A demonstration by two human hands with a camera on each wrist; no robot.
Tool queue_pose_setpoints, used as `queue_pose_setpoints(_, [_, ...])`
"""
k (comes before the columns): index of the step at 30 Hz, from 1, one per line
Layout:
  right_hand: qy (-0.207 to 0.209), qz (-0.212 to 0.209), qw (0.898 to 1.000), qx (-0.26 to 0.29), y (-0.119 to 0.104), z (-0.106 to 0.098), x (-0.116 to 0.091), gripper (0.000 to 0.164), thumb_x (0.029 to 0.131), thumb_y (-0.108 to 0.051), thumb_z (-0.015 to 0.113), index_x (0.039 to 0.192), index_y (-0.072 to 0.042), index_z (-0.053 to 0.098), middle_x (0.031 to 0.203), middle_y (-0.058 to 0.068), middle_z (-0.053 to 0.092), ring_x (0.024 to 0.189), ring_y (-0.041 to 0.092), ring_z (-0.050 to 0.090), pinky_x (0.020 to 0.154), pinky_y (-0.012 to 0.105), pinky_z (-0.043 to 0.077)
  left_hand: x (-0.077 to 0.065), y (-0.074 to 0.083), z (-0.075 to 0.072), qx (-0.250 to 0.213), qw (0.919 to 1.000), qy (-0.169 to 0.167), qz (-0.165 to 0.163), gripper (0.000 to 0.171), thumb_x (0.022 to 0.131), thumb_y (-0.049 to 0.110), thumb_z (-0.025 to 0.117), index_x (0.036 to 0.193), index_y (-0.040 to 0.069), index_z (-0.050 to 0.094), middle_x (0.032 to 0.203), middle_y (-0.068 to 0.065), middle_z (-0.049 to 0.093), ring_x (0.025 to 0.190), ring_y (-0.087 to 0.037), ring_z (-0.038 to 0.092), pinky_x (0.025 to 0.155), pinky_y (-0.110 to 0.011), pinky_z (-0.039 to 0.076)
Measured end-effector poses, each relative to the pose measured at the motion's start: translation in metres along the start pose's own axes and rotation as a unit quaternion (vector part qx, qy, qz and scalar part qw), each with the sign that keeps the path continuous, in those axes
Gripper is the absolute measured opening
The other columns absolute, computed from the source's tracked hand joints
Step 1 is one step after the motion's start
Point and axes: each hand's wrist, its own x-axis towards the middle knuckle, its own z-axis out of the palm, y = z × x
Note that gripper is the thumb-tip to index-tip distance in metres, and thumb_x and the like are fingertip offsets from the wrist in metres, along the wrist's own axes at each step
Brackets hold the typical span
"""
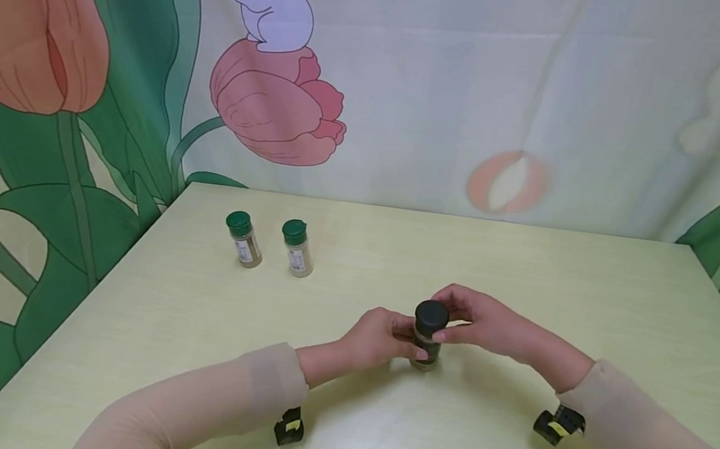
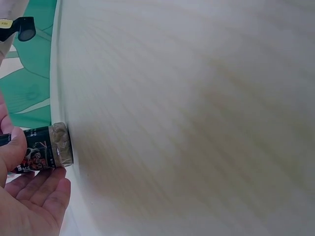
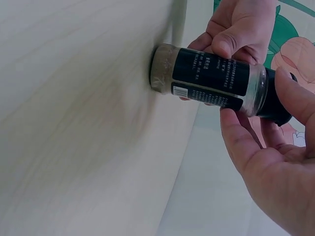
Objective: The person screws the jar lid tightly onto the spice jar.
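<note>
A spice jar (image 3: 211, 73) with a black cap and a dark printed label stands upright at the middle of the table, its base right at the tabletop. My left hand (image 1: 375, 341) grips its body low down, thumb across the label. From the other side my right hand (image 1: 485, 322) holds the black cap (image 1: 432, 314) between thumb and fingers. In the left wrist view the label (image 2: 37, 150) and the brownish contents at the base show beside the left thumb. Greyish-brown powder fills the lower part in the right wrist view.
Two green-capped spice jars stand at the back left of the pale table (image 1: 528, 273): one with brown contents (image 1: 247, 247), the other with paler contents (image 1: 298, 256). A curtain (image 1: 414, 97) printed with tulips and a white animal hangs behind the table.
</note>
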Motion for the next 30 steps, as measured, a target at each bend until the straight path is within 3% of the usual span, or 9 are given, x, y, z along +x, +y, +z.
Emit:
queue_pose_setpoints(19, [0.03, 0.0, 1.0, -0.004, 0.004, 0.004, -0.001, 0.041, 0.095, -0.015, 0.074, 0.126, 0.001, 0.054, 0.129, 0.02, 0.065, 0.129, 0.038, 0.061, 0.11, 0.053, 0.049, 0.001, 0.0, -0.001, 0.013, 0.9999, -0.002, 0.007, 0.037, 0.088, 0.01, 0.079, 0.124, 0.002, 0.073, 0.115, -0.015, 0.078, 0.113, -0.027, 0.074, 0.101, -0.029, 0.054])
queue_pose_setpoints(24, [-0.015, 0.015, 1.0, 0.009, 0.004, -0.004, -0.002, 0.049, 0.094, -0.015, 0.074, 0.134, 0.0, 0.051, 0.138, 0.022, 0.058, 0.135, 0.042, 0.055, 0.104, 0.045, 0.053, 0.0, 0.001, -0.001, 0.012, 0.9999, -0.003, 0.001, 0.036, 0.089, 0.01, 0.079, 0.123, 0.002, 0.074, 0.113, -0.015, 0.078, 0.112, -0.027, 0.075, 0.1, -0.028, 0.053])
queue_pose_setpoints(30, [-0.078, -0.005, 0.997, -0.004, -0.002, -0.018, 0.0, 0.051, 0.098, -0.015, 0.069, 0.143, -0.002, 0.05, 0.143, 0.02, 0.056, 0.139, 0.042, 0.053, 0.113, 0.053, 0.045, 0.001, 0.002, 0.0, 0.013, 0.9999, -0.001, -0.001, 0.037, 0.088, 0.01, 0.08, 0.123, 0.001, 0.073, 0.114, -0.016, 0.078, 0.112, -0.028, 0.075, 0.1, -0.028, 0.053])
